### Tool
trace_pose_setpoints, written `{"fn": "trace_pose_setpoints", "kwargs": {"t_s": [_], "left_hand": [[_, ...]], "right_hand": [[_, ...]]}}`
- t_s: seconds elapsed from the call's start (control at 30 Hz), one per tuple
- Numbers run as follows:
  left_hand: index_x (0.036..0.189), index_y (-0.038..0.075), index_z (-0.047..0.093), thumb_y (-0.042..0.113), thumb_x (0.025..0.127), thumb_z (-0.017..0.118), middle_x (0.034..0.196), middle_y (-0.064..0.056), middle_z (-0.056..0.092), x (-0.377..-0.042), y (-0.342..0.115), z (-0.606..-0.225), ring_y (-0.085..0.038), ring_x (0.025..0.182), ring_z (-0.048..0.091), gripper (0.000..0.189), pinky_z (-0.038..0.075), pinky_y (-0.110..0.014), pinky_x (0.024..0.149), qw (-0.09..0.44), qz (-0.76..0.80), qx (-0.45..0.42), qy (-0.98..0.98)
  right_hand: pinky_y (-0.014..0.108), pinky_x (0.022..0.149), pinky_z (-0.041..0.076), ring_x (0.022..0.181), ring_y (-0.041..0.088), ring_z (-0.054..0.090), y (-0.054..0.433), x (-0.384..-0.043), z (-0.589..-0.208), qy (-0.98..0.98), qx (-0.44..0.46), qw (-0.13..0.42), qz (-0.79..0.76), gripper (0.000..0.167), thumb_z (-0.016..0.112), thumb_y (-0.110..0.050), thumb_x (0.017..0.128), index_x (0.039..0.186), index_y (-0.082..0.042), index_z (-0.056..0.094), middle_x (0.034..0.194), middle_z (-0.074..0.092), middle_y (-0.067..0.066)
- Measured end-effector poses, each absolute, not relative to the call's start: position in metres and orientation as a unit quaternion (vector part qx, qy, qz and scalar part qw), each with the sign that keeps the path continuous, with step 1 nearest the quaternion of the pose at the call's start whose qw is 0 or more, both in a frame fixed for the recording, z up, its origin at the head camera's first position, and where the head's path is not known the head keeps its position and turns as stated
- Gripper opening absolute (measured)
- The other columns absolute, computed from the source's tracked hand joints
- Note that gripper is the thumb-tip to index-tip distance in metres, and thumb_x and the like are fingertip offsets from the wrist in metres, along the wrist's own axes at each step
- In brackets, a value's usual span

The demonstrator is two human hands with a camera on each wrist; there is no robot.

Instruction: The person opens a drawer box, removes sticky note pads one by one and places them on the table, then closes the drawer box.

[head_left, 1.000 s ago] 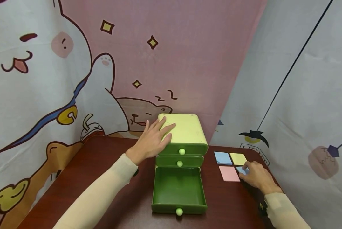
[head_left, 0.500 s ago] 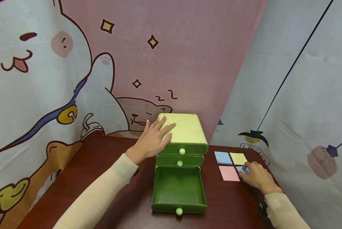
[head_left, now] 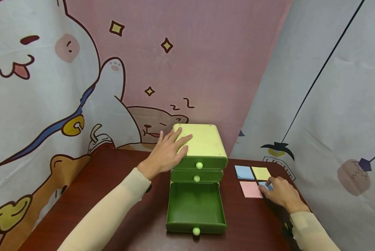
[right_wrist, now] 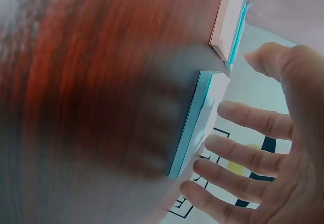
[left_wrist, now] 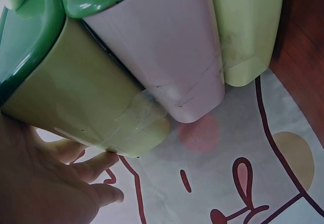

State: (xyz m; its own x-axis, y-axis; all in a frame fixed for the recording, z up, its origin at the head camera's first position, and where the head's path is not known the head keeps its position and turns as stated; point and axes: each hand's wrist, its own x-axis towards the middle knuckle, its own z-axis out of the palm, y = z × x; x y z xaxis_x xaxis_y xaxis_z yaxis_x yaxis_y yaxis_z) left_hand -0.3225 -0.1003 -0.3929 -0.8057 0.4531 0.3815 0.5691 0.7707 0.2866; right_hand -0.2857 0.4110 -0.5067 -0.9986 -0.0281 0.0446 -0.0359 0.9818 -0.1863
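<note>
My left hand (head_left: 165, 150) rests with spread fingers on the pale yellow top of a small drawer organizer (head_left: 203, 139). In the left wrist view its fingers (left_wrist: 96, 165) lie along the organizer's yellow shell (left_wrist: 81, 87). The bottom green drawer (head_left: 196, 205) is pulled out, with nothing inside; the two drawers above look closed. My right hand (head_left: 280, 193) hovers over a blue sticky-note pad (head_left: 266, 185), partly covering it. From the right wrist view, the fingertips are right at that pad (right_wrist: 195, 127), fingers extended and thumb apart.
Beside the right hand lie a pink pad (head_left: 251, 190), another blue pad (head_left: 244, 172) and a yellow pad (head_left: 261, 173). A dark red-brown table (head_left: 128, 216) carries everything. Cartoon-printed cloth (head_left: 222, 69) hangs behind and at the sides.
</note>
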Motion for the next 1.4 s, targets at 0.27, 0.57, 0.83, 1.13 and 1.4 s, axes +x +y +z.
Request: {"fn": "trace_pose_setpoints", "kwargs": {"t_s": [0.27,0.57,0.83,1.13,1.4], "left_hand": [[0.180,0.037,0.047,0.058,0.123,0.029,0.195,-0.014,0.028,-0.322,-0.100,-0.390,-0.049,0.180,0.028,0.063,0.006,-0.082,0.144,0.147,-0.200,-0.275,-0.929],[0.180,0.038,0.047,0.058,0.123,0.030,0.195,-0.014,0.027,-0.324,-0.101,-0.392,-0.049,0.180,0.028,0.063,0.006,-0.081,0.144,0.148,-0.202,-0.274,-0.928],[0.181,0.038,0.046,0.059,0.124,0.030,0.195,-0.014,0.027,-0.321,-0.100,-0.394,-0.049,0.180,0.028,0.063,0.005,-0.080,0.144,0.142,-0.207,-0.275,-0.928],[0.180,0.037,0.047,0.059,0.123,0.030,0.195,-0.014,0.027,-0.320,-0.100,-0.397,-0.049,0.180,0.027,0.063,0.004,-0.081,0.144,0.143,-0.206,-0.274,-0.928],[0.179,0.037,0.049,0.059,0.123,0.031,0.195,-0.015,0.028,-0.321,-0.099,-0.396,-0.050,0.179,0.029,0.063,0.006,-0.082,0.144,0.151,-0.210,-0.278,-0.925]], "right_hand": [[0.066,0.072,0.065,0.092,0.037,0.073,0.396,-0.276,-0.497,-0.990,0.026,0.092,0.102,0.044,0.087,-0.042,0.103,0.122,-0.002,0.080,0.120,0.075,0.031],[0.055,0.061,0.062,0.087,0.035,0.074,0.360,-0.260,-0.485,-0.972,0.074,0.189,0.116,0.031,0.087,-0.031,0.100,0.117,-0.006,0.083,0.127,0.078,0.027],[0.040,0.059,0.055,0.078,0.018,0.069,0.323,-0.238,-0.481,-0.952,0.125,0.242,0.136,0.014,0.091,-0.026,0.098,0.107,-0.018,0.084,0.109,0.079,0.007],[0.023,0.061,0.052,0.073,0.004,0.065,0.285,-0.216,-0.476,-0.910,0.218,0.313,0.160,0.017,0.093,-0.018,0.093,0.096,-0.027,0.080,0.087,0.071,-0.010],[0.017,0.065,0.049,0.071,-0.006,0.058,0.258,-0.203,-0.473,-0.896,0.267,0.303,0.183,0.020,0.094,-0.014,0.092,0.095,-0.028,0.079,0.082,0.066,-0.016]]}}
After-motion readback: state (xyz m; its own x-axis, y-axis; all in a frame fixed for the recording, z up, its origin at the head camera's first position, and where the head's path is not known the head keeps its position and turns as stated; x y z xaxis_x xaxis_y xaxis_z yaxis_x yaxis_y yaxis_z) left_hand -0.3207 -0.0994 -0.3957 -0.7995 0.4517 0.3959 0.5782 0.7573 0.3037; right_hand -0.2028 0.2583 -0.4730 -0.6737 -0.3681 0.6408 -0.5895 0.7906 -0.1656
